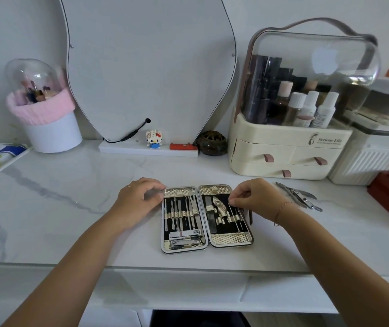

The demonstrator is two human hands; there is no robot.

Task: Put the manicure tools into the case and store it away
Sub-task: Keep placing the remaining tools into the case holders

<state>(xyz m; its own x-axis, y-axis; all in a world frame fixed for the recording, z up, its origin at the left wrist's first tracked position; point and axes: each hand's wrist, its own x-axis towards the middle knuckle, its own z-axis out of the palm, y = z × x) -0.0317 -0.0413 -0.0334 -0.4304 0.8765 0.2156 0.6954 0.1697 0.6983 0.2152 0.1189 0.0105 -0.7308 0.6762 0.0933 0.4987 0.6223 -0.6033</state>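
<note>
Right grip [250,199] is narrow, thumb and forefinger pinching a thin metal tool [234,218] over the right half of the open case [231,240], which lies flat near the front edge of the marble desk [70,232]. Left grip [139,199] sits curled at the case's top-left corner, where a grey blur makes it impossible to tell whether it holds a tool or only steadies the case. Most loops in both halves look filled. The step appears to be threading the thin tool under its elastic loop, best done by keeping it low and in line with the loop while the other hand holds the case from sliding. Just right of the case, loose nippers and clippers [299,197] wait on the desk, probably next. Farther back, a cream organiser [283,147] with a clear lid reads "Serious Life"; the smaller line beneath is illegible. A pale apple-shaped mark [325,57] shows on the lid.
</note>
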